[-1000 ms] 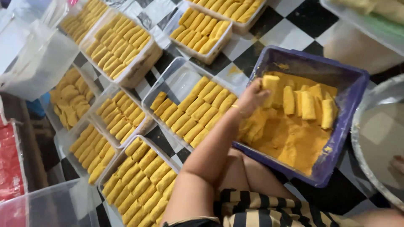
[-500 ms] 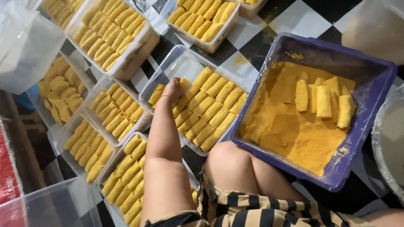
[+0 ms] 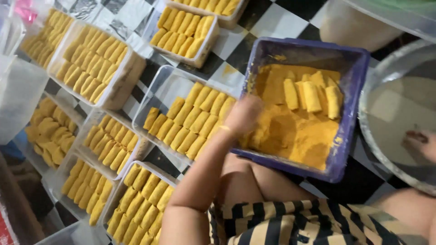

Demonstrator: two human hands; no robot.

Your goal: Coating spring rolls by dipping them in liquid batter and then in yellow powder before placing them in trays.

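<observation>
Looking down past our own knees and a black-and-tan striped cloth (image 3: 295, 224), we see the left hand (image 3: 243, 115) reaching across to the near-left edge of the purple tub (image 3: 352, 68); the hand is blurred, its fingers seem curled inward, and we cannot tell whether it has hold of anything; it hovers where the tub's rim meets the clear tray (image 3: 165, 84) just beside it. Inside the tub lies a bed of orange-yellow crumbs (image 3: 309, 138), and a handful of crumb-coated rolls (image 3: 311, 93) sit in a short row toward the far right corner. The clear tray to the left of the tub is about half filled; its coated rolls (image 3: 188, 120) lie in neat diagonal rows, touching one another, with a bare patch at the far end. Our right hand (image 3: 420, 143) shows only at the picture's right edge, resting in a round metal basin (image 3: 377, 97); how far it is open we cannot tell. All of this sits on a black-and-white checkered floor (image 3: 268, 22); more clear trays packed with coated rolls ring the left side, one at the far left (image 3: 93, 66), one at the top centre (image 3: 184, 34), two smaller ones lower left (image 3: 109, 140), and one nearest us at the bottom (image 3: 141, 202); a pale plastic container (image 3: 20, 97) stands at the left edge.
</observation>
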